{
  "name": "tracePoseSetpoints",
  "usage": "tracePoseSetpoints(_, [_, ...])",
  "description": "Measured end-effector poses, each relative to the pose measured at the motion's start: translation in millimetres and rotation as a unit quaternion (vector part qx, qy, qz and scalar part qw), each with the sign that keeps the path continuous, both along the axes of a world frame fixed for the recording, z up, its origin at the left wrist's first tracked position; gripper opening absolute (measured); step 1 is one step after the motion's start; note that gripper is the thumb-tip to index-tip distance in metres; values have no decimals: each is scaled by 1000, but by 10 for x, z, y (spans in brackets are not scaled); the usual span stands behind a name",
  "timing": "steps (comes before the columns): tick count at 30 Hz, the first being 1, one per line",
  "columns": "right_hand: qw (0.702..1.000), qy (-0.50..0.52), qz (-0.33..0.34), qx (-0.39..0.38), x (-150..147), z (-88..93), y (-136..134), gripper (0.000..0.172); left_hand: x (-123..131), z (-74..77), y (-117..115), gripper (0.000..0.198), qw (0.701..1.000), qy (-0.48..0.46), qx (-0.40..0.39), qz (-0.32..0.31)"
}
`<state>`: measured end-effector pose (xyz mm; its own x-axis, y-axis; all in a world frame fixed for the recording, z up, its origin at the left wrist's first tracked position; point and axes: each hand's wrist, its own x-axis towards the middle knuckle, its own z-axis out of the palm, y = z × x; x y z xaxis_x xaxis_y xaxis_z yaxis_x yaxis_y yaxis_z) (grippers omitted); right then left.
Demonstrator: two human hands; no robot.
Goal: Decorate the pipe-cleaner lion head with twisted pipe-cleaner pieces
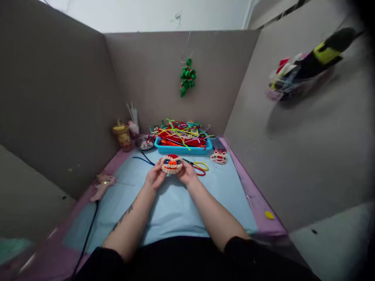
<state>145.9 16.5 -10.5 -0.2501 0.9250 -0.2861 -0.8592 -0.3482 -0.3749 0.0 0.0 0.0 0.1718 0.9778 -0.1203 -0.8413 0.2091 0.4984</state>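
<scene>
Between my hands is a small face made of fuzzy pipe cleaners [171, 165], cream with a red top, blue eyes and an orange middle. My left hand [156, 175] grips its left side, and my right hand [186, 172] grips its right side. It is held up over the blue table cover, its front turned toward me. Just beyond my right hand lie scissors [201, 168] with red and yellow handles, partly hidden. Dark blue and black pipe cleaners [143, 158] lie past my left hand. A similar cream and red face [219, 157] rests farther right.
At the back, a blue tray [183, 150] is heaped with colored pipe cleaners [183, 132]. A metal bowl [145, 143] and a yellow-lidded cup [122, 136] stand left of it. A pink glue gun [102, 186] with a black cord lies at left. Grey partitions [158, 74] enclose the table.
</scene>
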Motion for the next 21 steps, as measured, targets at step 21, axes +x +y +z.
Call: tracePoseSetpoints(21, [998, 45, -29, 19, -3, 173, -97, 25, 24, 4, -78, 39, 992, 64, 105, 13])
